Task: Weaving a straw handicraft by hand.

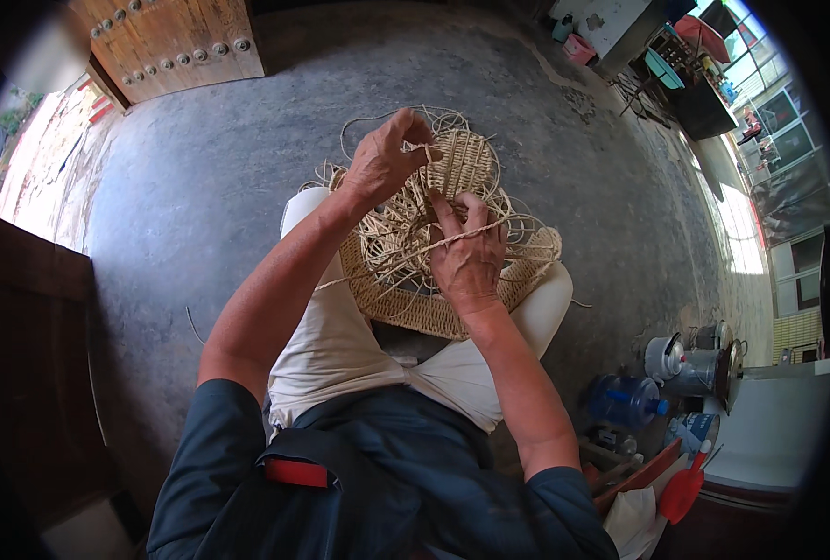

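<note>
Between my knees rests a woven straw piece (406, 310), tan, with a wide curved band along its near side. A rounded woven panel (464, 161) shows at its far side. A loose tangle of straw cord (392, 245) fills the middle and hides much of the weave. My left hand (385, 159) is raised above the far left of the tangle, thumb and fingers closed on a strand. That strand runs down toward my right hand (471, 252), whose bent fingers grip cord over the tangle. Another twisted strand crosses by its thumb and fingers. Its fingertips are partly hidden.
Grey concrete floor (210, 177) surrounds me. A studded wooden door (177, 47) stands at the far left, and dark wooden furniture (28, 345) at left. To the right are a blue water jug (620, 399), metal pots (695, 371) and a red plastic object (681, 495).
</note>
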